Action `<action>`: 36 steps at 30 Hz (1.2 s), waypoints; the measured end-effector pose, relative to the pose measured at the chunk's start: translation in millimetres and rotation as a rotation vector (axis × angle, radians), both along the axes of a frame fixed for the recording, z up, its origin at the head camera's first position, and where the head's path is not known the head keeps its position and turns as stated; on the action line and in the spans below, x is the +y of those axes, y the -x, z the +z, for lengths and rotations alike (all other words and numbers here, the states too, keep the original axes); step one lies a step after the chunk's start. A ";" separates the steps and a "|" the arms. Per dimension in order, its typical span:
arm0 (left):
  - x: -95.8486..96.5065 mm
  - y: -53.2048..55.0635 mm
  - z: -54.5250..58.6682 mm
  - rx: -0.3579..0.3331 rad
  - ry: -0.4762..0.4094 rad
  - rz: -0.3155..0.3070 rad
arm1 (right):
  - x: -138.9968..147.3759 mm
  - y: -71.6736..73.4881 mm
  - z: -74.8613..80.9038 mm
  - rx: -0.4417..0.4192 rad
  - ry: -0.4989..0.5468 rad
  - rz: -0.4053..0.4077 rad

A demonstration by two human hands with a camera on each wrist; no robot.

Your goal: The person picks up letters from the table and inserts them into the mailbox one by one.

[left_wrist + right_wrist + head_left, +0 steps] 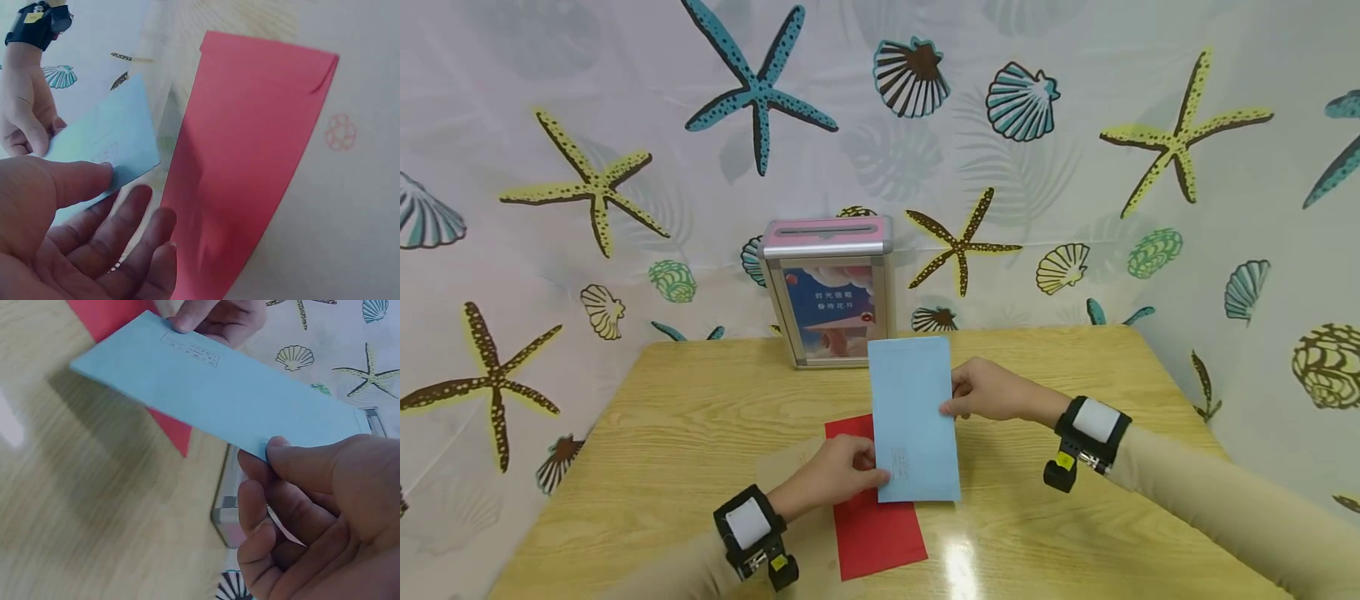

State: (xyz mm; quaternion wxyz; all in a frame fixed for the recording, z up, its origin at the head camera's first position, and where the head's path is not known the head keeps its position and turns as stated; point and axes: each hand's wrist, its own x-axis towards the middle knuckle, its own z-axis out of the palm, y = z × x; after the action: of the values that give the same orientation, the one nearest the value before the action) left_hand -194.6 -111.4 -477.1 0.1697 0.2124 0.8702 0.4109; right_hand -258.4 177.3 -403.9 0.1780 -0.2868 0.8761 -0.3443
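A light blue envelope [914, 417] is held up above the table, its long side roughly upright in the head view. Small print shows near its lower left corner. My left hand [838, 471] pinches its lower left edge, thumb on the near face. On the opposite edge, higher up, my right hand [988, 390] pinches it between thumb and fingers, as the right wrist view also shows. Beneath lies a red envelope [250, 144], partly covered by the blue one in the head view. Under the red one is a beige envelope [350, 206] with a small red printed mark.
Behind the hands, at the table's back, stands a metal-framed box [829, 308] with a pink slotted top and a picture front. The wooden table [1060, 500] reaches to a curtain [850, 100] printed with starfish and shells.
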 end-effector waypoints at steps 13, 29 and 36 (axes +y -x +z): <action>-14.7 29.7 30.2 0.186 0.014 0.029 | -19.6 15.8 52.9 0.193 0.013 0.017; -55.8 108.3 169.8 0.694 0.000 0.191 | -89.5 61.3 190.2 0.649 0.194 -0.171; -61.7 143.8 202.2 0.834 0.054 0.231 | -105.6 79.5 214.1 0.767 0.230 -0.209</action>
State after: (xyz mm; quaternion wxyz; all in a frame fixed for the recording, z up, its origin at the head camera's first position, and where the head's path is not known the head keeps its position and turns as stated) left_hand -338.4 -173.1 -274.9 -0.2382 0.2569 0.8928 0.2833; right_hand -338.0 71.7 -189.8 -0.2305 -0.3216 0.8592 -0.3243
